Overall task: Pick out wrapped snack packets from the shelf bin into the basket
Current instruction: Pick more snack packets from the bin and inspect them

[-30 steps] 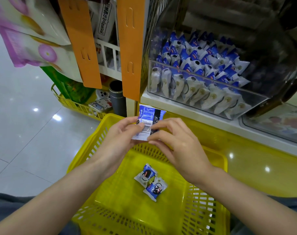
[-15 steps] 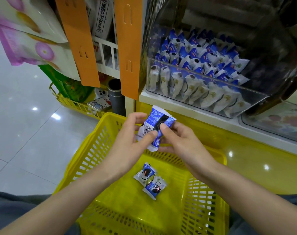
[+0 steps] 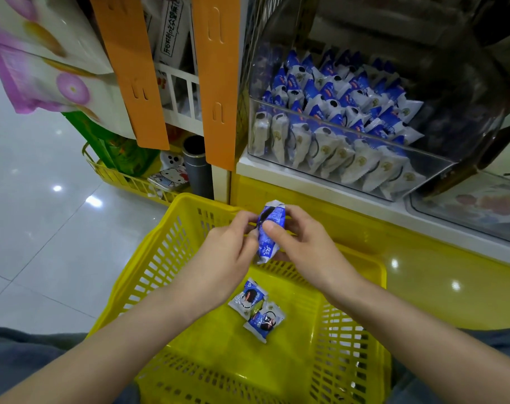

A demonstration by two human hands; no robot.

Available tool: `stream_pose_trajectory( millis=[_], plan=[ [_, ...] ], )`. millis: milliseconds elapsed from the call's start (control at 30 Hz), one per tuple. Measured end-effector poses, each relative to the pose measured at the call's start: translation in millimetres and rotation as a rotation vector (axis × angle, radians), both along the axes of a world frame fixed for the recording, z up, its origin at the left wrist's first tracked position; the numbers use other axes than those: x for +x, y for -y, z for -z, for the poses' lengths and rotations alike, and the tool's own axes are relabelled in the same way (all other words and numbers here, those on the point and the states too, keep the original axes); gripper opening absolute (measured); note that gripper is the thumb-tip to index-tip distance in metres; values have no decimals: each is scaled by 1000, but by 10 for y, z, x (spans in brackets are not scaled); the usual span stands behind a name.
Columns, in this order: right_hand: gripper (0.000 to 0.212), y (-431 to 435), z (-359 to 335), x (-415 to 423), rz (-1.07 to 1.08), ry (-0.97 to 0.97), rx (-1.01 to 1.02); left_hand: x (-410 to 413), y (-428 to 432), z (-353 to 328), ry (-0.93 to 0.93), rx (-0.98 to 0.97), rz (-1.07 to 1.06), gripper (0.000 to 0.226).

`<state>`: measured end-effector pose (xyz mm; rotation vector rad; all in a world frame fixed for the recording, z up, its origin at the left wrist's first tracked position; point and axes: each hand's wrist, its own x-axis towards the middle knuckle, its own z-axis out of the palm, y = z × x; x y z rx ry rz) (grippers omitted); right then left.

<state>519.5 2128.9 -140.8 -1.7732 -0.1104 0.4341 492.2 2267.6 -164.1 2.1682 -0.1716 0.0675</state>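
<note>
A blue and white snack packet [image 3: 269, 231] stands on edge above the far rim of the yellow basket [image 3: 160, 258]. My left hand [image 3: 224, 252] and my right hand [image 3: 306, 246] both pinch it from opposite sides. Two more blue and white packets [image 3: 258, 310] lie side by side on the basket floor. The clear shelf bin [image 3: 422, 167] up right holds several packets [image 3: 335, 121] of the same kind, standing in rows.
Orange hanging strips [image 3: 215, 83] and a pink and white bag [image 3: 44, 68] hang at upper left. A smaller yellow basket [image 3: 122, 179] with goods and a grey cylinder [image 3: 197, 167] sit on the floor. The yellow shelf base [image 3: 422, 272] runs right of the basket.
Both hands have turned the packet from flat with its barcode side showing to edge-on, and lowered it slightly toward the basket.
</note>
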Motion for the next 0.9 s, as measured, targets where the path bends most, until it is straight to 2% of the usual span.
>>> stream_pose_trajectory(
  millis=[100,200,300,367,467,500,600,667,800,900],
  plan=[
    [23,-11,8,-32,-32,29,-20,-17,-39,19,113,179,-9,25],
    [28,-22,6,-61,-40,52,-45,1,-53,-17,128,120,-33,14],
    [34,0,9,-59,-51,106,-56,33,-56,-33,59,33,-67,24],
    [46,8,5,-76,-93,129,-35,78,-44,-56,-98,-144,-130,29],
    [66,8,7,-93,-111,154,-44,149,14,-171,-438,-662,-227,33],
    [74,8,7,-86,-91,175,-75,152,21,-199,-487,-767,-219,33],
    [93,-15,-27,-39,6,213,-164,116,65,-230,-454,-788,-136,26],
    [84,-34,-58,-10,20,228,-178,98,89,-229,-384,-737,-137,13],
    [32,-42,-167,43,-16,224,-158,125,61,-308,-270,-680,-141,18],
    [20,-10,-287,97,-30,168,-15,164,29,-424,-131,-534,-133,16]
  ],
)
